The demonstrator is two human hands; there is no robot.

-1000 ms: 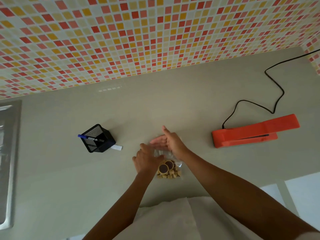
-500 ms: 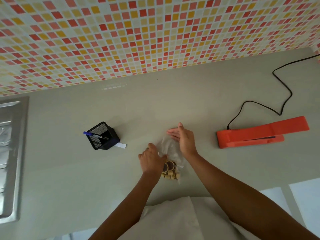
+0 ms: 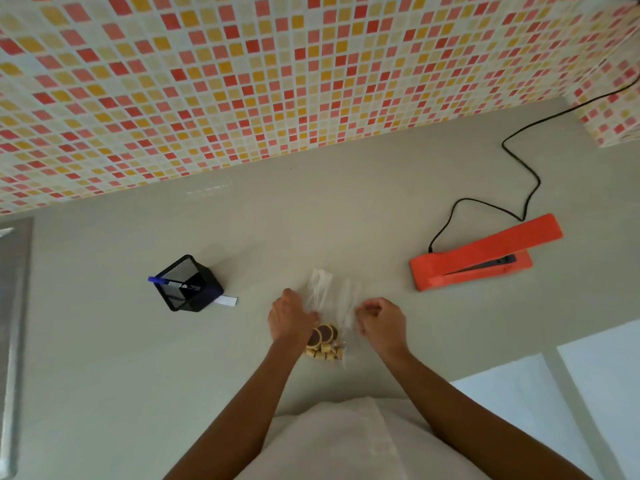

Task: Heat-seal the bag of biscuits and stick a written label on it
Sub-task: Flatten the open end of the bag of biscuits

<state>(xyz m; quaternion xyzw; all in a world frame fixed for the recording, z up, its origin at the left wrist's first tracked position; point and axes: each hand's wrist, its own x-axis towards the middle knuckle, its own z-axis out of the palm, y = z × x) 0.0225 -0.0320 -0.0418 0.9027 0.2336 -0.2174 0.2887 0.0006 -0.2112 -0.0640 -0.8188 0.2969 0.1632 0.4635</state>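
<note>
Clear bag (image 3: 332, 299), hands (image 3: 291, 317) at edges

Domestic kitchen, by the look of it. Main evidence: mosaic splashback (image 3: 277, 71) of small square tiles in red, orange, yellow and cream, running the full width directly behind the grey countertop (image 3: 104, 358) and turning a corner at the counter's far right end. At the counter's left edge, a strip of brushed metal (image 3: 14, 323), probably a sink drainer; too little shows to be sure. Off the counter's near right edge, pale floor tiles (image 3: 606, 393) with wide grout lines. On the counter, household clutter: a black mesh pen pot (image 3: 188, 284) and an orange heat sealer (image 3: 485, 254) with a black cord (image 3: 526, 188) trailing toward the splashback corner.
</note>
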